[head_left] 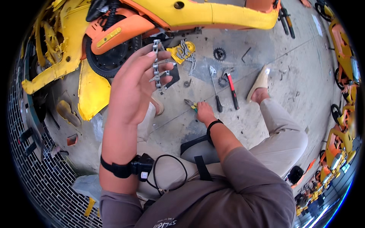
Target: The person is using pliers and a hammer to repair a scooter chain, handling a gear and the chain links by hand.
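Raised at the left, my left hand [129, 85] pinches a short length of metal roller chain [156, 66] between thumb and fingers. The chain hangs down across the fingers, and part of it loops behind them. Down at the floor, my right hand [205, 113] closes around the yellow-green handles of a pair of pliers [189, 102], whose jaws point left. Right of the pliers lie a black-handled screwdriver [218, 102] and a red-and-black hammer [232, 91]. Beyond them is a dark sprocket [219, 54].
An orange-yellow scooter with a black wheel [102, 57] stands across the far side. A yellow plastic piece [175, 55] carries more chain [186, 49]. A hex key [246, 55] lies at the far right. My sandalled foot [260, 83] rests right of the hammer; more scooters [334, 152] line the right edge.
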Action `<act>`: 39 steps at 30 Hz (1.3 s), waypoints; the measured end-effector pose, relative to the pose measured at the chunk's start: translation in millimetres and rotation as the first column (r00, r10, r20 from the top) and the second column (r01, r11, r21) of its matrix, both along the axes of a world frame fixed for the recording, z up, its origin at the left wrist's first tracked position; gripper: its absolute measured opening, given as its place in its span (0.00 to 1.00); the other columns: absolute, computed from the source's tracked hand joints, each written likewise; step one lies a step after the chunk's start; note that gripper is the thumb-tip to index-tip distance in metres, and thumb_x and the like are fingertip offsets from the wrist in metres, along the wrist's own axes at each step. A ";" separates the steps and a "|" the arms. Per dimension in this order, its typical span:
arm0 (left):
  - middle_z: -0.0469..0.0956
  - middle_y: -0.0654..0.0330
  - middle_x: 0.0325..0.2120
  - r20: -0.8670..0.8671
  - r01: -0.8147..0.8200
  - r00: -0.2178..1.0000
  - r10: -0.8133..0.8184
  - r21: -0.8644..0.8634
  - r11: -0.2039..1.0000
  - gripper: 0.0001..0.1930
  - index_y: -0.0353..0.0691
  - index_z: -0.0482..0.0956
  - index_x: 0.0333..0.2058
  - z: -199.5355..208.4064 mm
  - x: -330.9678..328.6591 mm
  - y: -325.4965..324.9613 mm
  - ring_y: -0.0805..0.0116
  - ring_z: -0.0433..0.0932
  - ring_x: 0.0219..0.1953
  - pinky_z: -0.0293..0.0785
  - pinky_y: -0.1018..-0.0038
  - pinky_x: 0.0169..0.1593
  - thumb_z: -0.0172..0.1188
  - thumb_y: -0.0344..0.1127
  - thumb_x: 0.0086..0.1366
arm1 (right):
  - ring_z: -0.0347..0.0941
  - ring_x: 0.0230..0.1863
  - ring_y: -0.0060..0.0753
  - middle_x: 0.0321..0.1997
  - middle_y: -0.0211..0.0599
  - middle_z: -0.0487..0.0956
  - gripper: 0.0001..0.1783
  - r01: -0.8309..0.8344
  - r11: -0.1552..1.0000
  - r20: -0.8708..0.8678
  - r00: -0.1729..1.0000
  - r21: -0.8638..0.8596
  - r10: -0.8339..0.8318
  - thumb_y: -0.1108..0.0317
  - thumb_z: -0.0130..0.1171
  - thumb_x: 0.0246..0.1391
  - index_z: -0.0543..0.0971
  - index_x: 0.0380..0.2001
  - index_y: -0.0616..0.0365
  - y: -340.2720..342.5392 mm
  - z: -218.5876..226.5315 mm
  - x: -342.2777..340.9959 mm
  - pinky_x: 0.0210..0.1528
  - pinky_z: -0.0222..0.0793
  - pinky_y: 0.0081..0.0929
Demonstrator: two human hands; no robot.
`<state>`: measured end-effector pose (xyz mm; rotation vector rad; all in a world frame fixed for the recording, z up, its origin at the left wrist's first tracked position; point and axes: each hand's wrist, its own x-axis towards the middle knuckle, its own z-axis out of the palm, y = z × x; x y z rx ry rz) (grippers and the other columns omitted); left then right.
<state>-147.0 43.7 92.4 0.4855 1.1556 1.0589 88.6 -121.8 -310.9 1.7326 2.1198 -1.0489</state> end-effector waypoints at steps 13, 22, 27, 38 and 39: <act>0.78 0.51 0.50 0.031 0.053 0.998 -0.048 -0.167 0.984 0.26 0.32 0.68 0.63 -24.1 -16.1 -3.7 0.62 0.79 0.47 0.80 0.66 0.45 0.51 0.44 0.75 | 0.72 0.54 0.46 0.49 0.40 0.77 0.11 -0.058 0.924 0.313 0.947 0.378 -0.068 0.67 0.54 0.56 0.83 0.40 0.51 114.0 -14.7 121.3 0.53 0.69 0.44; 0.77 0.57 0.46 0.002 0.061 0.998 -0.062 -0.155 0.986 0.24 0.34 0.69 0.63 -7.0 -16.4 2.1 0.66 0.77 0.47 0.80 0.65 0.42 0.55 0.42 0.74 | 0.75 0.55 0.46 0.47 0.43 0.83 0.16 0.309 0.950 -0.060 0.950 0.052 -0.306 0.60 0.67 0.49 0.84 0.39 0.57 143.5 11.9 70.2 0.55 0.72 0.41; 0.78 0.61 0.45 -0.131 0.170 0.976 -0.174 -0.041 0.985 0.25 0.32 0.71 0.62 -6.2 -15.0 -7.0 0.72 0.77 0.45 0.81 0.67 0.42 0.62 0.32 0.69 | 0.73 0.42 0.24 0.45 0.33 0.77 0.26 0.371 0.857 -0.745 0.441 -0.357 -0.501 0.65 0.73 0.53 0.75 0.52 0.60 179.0 173.5 1.9 0.47 0.74 0.25; 0.80 0.59 0.45 -0.334 0.229 0.925 -0.181 0.110 0.967 0.19 0.31 0.76 0.59 15.8 16.4 -16.3 0.71 0.80 0.46 0.81 0.71 0.46 0.59 0.30 0.71 | 0.70 0.51 0.26 0.57 0.39 0.69 0.40 0.329 0.827 -0.890 -0.167 -0.456 -0.424 0.83 0.67 0.53 0.61 0.66 0.60 138.2 323.5 -60.4 0.53 0.76 0.28; 0.79 0.59 0.45 -0.378 0.246 0.907 -0.187 0.114 0.963 0.18 0.31 0.77 0.58 13.2 17.7 -16.6 0.70 0.81 0.46 0.81 0.71 0.46 0.60 0.29 0.71 | 0.71 0.52 0.26 0.56 0.39 0.70 0.39 0.353 0.813 -0.886 -0.170 -0.463 -0.431 0.84 0.67 0.53 0.61 0.66 0.60 136.2 321.2 -61.2 0.53 0.76 0.28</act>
